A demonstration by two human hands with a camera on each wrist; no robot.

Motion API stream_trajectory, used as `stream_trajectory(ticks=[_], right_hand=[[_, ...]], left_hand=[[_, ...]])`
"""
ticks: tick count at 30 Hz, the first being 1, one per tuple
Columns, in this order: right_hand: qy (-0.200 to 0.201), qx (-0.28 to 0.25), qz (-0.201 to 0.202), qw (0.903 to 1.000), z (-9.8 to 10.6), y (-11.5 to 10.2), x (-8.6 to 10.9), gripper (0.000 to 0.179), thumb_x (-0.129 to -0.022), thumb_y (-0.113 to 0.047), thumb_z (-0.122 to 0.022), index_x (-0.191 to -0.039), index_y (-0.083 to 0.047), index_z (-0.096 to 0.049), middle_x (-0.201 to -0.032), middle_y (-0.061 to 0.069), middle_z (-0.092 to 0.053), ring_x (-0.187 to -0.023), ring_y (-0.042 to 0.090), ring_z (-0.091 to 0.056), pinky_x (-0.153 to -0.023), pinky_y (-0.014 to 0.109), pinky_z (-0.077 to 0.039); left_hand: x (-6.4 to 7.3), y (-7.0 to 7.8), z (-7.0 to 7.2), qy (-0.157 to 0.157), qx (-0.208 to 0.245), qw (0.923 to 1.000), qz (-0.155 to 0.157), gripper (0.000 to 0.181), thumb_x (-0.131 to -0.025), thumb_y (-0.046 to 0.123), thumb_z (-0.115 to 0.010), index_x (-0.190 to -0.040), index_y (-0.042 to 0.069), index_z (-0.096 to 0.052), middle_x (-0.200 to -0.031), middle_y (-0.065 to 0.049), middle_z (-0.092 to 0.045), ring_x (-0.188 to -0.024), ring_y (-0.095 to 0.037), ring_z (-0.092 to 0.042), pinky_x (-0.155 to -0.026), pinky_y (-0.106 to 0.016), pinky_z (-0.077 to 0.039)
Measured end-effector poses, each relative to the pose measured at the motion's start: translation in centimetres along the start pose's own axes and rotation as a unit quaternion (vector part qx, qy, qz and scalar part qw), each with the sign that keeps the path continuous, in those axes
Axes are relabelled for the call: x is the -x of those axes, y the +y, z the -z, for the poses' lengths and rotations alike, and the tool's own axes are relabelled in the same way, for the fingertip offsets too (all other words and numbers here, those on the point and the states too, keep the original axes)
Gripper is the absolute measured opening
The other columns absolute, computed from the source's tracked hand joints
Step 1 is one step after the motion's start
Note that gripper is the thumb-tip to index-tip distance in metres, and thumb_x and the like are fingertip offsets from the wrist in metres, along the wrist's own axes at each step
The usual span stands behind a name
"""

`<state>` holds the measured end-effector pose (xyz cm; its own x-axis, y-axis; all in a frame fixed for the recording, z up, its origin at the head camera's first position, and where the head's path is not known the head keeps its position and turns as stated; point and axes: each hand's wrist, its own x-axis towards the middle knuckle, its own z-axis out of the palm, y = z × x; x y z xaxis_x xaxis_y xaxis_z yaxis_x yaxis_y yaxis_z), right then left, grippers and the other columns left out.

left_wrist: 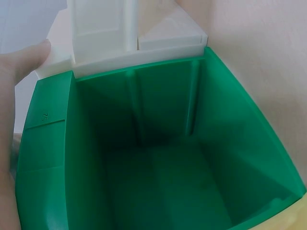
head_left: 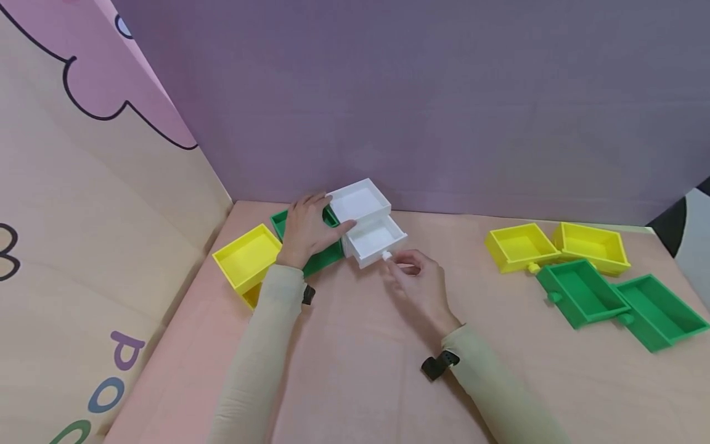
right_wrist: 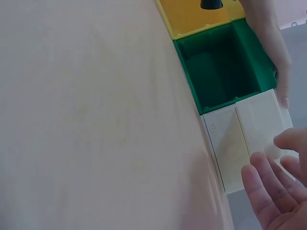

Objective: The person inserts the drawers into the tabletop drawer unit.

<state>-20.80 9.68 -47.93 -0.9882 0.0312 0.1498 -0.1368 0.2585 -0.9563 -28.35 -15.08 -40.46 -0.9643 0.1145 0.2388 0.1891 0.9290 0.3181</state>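
A white cabinet (head_left: pixel 359 200) with a tray-like top stands near the back wall, its white drawer (head_left: pixel 377 239) sticking partly out of the front. My right hand (head_left: pixel 423 285) pinches the drawer's round knob (head_left: pixel 386 254) between thumb and fingers; the knob (right_wrist: pixel 272 152) also shows in the right wrist view. With my left hand (head_left: pixel 310 231) I hold the white cabinet at its left side, thumb toward the front. That hand lies over a green cabinet (head_left: pixel 322 260), which adjoins the white one. In the left wrist view the green cabinet (left_wrist: pixel 153 187) has a hollow front opening.
A yellow cabinet (head_left: pixel 248 256) adjoins the green one on the left. To the right lie two yellow drawers (head_left: pixel 521 246) and two green drawers (head_left: pixel 582 293), some with knobs showing. A purple-grey wall (head_left: pixel 432 111) rises behind the pink table (head_left: pixel 355 382); a printed panel (head_left: pixel 111 203) borders the left.
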Motion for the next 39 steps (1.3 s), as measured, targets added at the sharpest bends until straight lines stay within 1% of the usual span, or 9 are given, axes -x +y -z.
stream_trajectory(ticks=[5,12,20,25,36,39], right_hand=[[0.003,0.005,0.010,0.9999,-0.5,0.1,-0.3,0.022,-0.097,-0.018,-0.079,-0.115,-0.005,-0.077,-0.110,0.017,-0.080,-0.095,0.036,-0.079,-0.074,0.019,-0.062],[0.012,0.003,0.018,0.9998,-1.0,0.0,-0.6,0.020,-0.097,-0.016,-0.079,-0.112,-0.004,-0.077,-0.108,0.016,-0.081,-0.094,0.033,-0.080,-0.075,0.016,-0.060],[0.020,-0.019,0.014,0.9995,-1.4,-0.1,-1.1,0.019,-0.097,-0.009,-0.078,-0.113,0.001,-0.076,-0.108,0.022,-0.080,-0.093,0.037,-0.080,-0.071,0.019,-0.061],[0.019,-0.024,0.007,0.9995,-1.5,-0.3,-1.3,0.019,-0.097,-0.009,-0.078,-0.114,0.001,-0.076,-0.110,0.021,-0.080,-0.094,0.038,-0.080,-0.072,0.021,-0.063],[0.017,-0.018,-0.001,0.9997,-1.8,-0.7,-1.7,0.020,-0.098,-0.010,-0.077,-0.115,0.000,-0.076,-0.110,0.021,-0.080,-0.095,0.039,-0.079,-0.076,0.028,-0.065],[0.019,-0.021,0.002,0.9996,-1.9,-0.7,-2.0,0.019,-0.098,-0.009,-0.078,-0.114,0.001,-0.076,-0.110,0.021,-0.080,-0.095,0.039,-0.079,-0.075,0.027,-0.065]], left_hand=[[0.0,0.1,0.0,-0.010,-0.004,0.9999,0.002,0.091,-0.091,0.077,-0.060,-0.154,0.011,-0.058,-0.162,-0.010,-0.054,-0.152,-0.035,-0.045,-0.128,-0.058,-0.031],[-0.1,0.0,0.2,-0.011,-0.004,0.9999,0.004,0.092,-0.091,0.077,-0.059,-0.154,0.010,-0.058,-0.163,-0.010,-0.053,-0.152,-0.035,-0.045,-0.129,-0.058,-0.030],[-0.1,0.0,0.0,-0.010,-0.004,0.9999,0.001,0.092,-0.091,0.077,-0.060,-0.154,0.010,-0.058,-0.162,-0.010,-0.054,-0.152,-0.035,-0.045,-0.129,-0.058,-0.030],[0.0,0.0,0.1,-0.011,-0.004,0.9999,0.001,0.092,-0.091,0.077,-0.059,-0.154,0.010,-0.058,-0.163,-0.010,-0.053,-0.152,-0.035,-0.045,-0.128,-0.059,-0.030],[-0.1,0.1,-0.1,-0.011,-0.010,0.9999,0.003,0.092,-0.091,0.078,-0.058,-0.154,0.011,-0.057,-0.162,-0.010,-0.054,-0.152,-0.035,-0.045,-0.128,-0.059,-0.031],[-0.2,0.1,0.0,-0.011,-0.010,0.9999,0.004,0.092,-0.091,0.078,-0.058,-0.154,0.012,-0.057,-0.162,-0.009,-0.054,-0.152,-0.035,-0.045,-0.128,-0.059,-0.030]])
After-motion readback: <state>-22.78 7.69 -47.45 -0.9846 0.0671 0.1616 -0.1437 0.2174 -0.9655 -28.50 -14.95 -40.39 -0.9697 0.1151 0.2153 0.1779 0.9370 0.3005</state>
